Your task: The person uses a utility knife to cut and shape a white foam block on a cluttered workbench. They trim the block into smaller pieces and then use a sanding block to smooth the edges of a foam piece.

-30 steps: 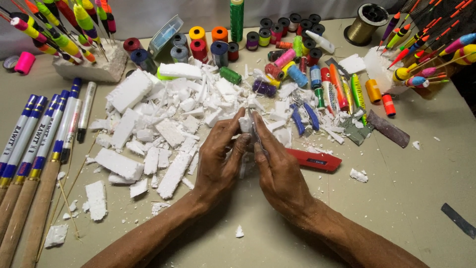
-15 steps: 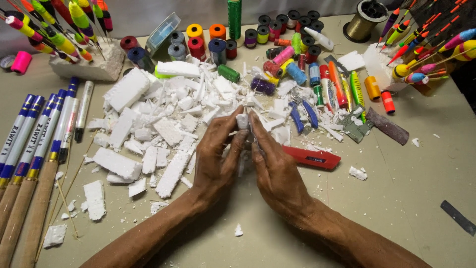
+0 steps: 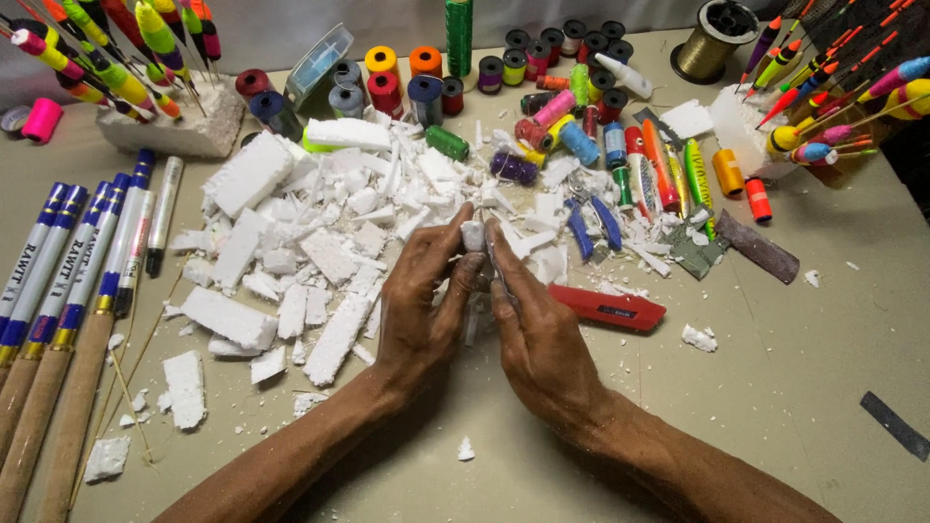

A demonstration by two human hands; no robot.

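We hold a small white block of foam [image 3: 473, 235] between our two hands above the middle of the beige counter [image 3: 794, 387]. Our left hand [image 3: 423, 300] closes its grip on the block from the left, fingertips pinching it near the top. Our right hand [image 3: 538, 329] presses in from the right with its fingers curled; it seems to clasp a thin blade against the block, though we cannot tell for sure.

Just behind and left of our hands lies a heap of broken white foam pieces [image 3: 310, 242]. A red utility knife [image 3: 608, 307] rests on the counter just right of our right hand. Beyond the heap stand coloured spools of thread [image 3: 407, 82]. At the far left lie long rods with blue and white handles [image 3: 58, 271], and bright fishing floats [image 3: 116, 48] stick up from a white foam base [image 3: 184, 131].
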